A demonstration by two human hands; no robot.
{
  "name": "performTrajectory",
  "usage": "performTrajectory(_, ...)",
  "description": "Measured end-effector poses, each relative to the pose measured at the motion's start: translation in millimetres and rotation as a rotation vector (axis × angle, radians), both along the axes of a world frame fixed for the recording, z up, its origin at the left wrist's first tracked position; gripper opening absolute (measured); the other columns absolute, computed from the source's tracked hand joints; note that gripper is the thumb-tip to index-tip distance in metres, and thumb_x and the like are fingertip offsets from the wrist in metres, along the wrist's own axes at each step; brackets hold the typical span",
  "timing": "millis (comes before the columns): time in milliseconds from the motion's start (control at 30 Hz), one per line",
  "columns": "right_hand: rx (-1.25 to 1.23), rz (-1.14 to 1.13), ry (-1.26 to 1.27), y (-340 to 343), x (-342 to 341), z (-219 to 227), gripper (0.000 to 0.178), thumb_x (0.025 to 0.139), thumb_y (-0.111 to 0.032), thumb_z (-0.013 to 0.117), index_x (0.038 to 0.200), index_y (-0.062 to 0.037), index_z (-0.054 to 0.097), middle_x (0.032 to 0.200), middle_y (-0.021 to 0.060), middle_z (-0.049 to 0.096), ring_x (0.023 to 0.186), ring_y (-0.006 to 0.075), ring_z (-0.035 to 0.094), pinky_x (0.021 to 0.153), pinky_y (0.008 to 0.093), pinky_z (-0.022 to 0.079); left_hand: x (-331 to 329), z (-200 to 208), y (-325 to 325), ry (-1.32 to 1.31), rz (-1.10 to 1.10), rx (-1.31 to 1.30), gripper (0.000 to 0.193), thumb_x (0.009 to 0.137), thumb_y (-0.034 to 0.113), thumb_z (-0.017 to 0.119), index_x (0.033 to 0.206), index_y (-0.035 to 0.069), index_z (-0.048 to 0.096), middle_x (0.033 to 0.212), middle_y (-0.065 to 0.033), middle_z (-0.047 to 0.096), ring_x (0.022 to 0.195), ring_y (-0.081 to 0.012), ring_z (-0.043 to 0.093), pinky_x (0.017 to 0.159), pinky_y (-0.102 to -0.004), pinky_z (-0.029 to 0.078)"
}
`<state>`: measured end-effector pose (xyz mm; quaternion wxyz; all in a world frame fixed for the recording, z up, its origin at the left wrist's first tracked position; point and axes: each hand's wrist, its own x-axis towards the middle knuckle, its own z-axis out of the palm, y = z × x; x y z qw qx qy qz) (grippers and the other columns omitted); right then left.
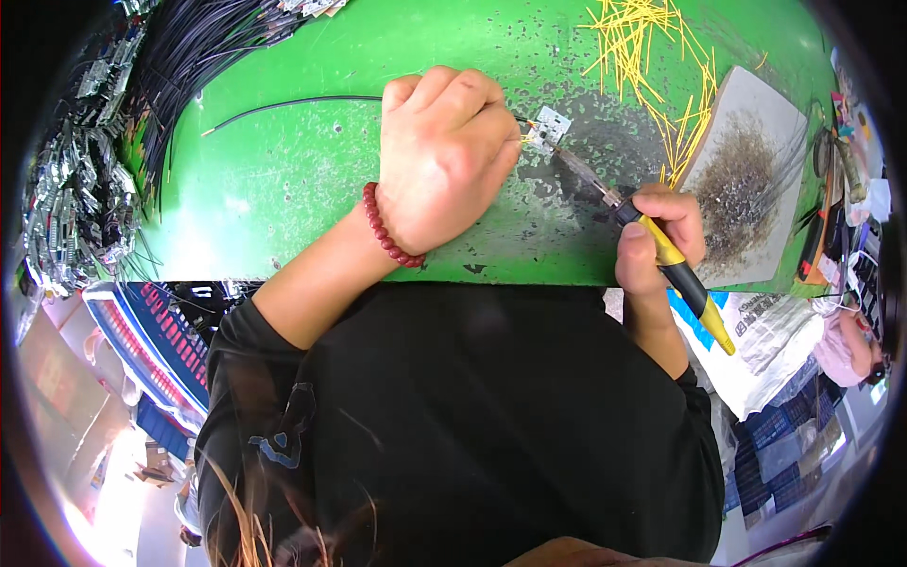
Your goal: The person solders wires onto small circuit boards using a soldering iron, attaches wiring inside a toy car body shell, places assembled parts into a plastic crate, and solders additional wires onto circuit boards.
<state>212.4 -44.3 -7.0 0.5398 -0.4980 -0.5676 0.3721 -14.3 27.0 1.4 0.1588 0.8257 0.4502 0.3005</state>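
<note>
My right hand [666, 234] grips a yellow and black soldering iron [682, 269]. Its tip reaches the lower edge of a small white circuit board [548, 129] lying on the green tabletop. Just left of the board, my left hand [449, 156] is closed with its knuckles up, fingers curled round a black cable [302, 99]. One end of that cable trails off to the left across the table; the other comes out toward the board. My fingertips are hidden under the hand. A red bead bracelet [380, 231] circles my left wrist.
Cut yellow wires [642, 42] lie scattered at the back right. Beside them is a grey board [756, 142] covered in dark residue. Black cables [203, 47] are bundled at the back left, near a heap of metallic parts [80, 189]. The green table [283, 208] ends just before my body.
</note>
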Motion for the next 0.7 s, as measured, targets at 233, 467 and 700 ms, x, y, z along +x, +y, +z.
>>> performTrajectory(233, 0.01, 0.088, -0.085, 2.4, 1.8, 4.6, 0.023, 0.078, -0.012, 0.069, 0.092, 0.0001, 0.055, 0.074, 0.0092, 0.058, 0.059, 0.0112, 0.047, 0.053, 0.0238, 0.037, 0.7, -2.3, 1.9, -0.009, 0.0, 0.049, 0.011, 0.064, 0.007, 0.07, 0.068, 0.011, 0.06, 0.082, 0.0001, 0.057, 0.077, -0.0192, 0.054, 0.072, -0.0351, 0.037)
performTrajectory(467, -0.009, 0.102, -0.137, 3.4, 0.0, 5.9, 0.024, 0.078, -0.013, 0.07, 0.092, 0.0005, 0.056, 0.075, 0.0112, 0.059, 0.059, 0.0124, 0.049, 0.053, 0.0247, 0.039, 1.1, -5.0, 2.1, -0.009, -0.004, 0.024, 0.01, 0.065, 0.007, 0.07, 0.067, 0.011, 0.06, 0.082, 0.0001, 0.057, 0.077, -0.0191, 0.054, 0.071, -0.0352, 0.037)
performTrajectory(700, 0.096, 0.035, 0.017, 0.8, -3.1, 0.6, 0.034, 0.082, -0.016, 0.071, 0.103, 0.0021, 0.051, 0.081, 0.0117, 0.057, 0.065, 0.0133, 0.048, 0.06, 0.0242, 0.04, -2.7, -1.5, 3.3, -0.012, 0.017, 0.034, 0.013, 0.065, 0.008, 0.074, 0.069, 0.011, 0.062, 0.084, 0.0007, 0.058, 0.079, -0.0196, 0.055, 0.072, -0.0348, 0.037)
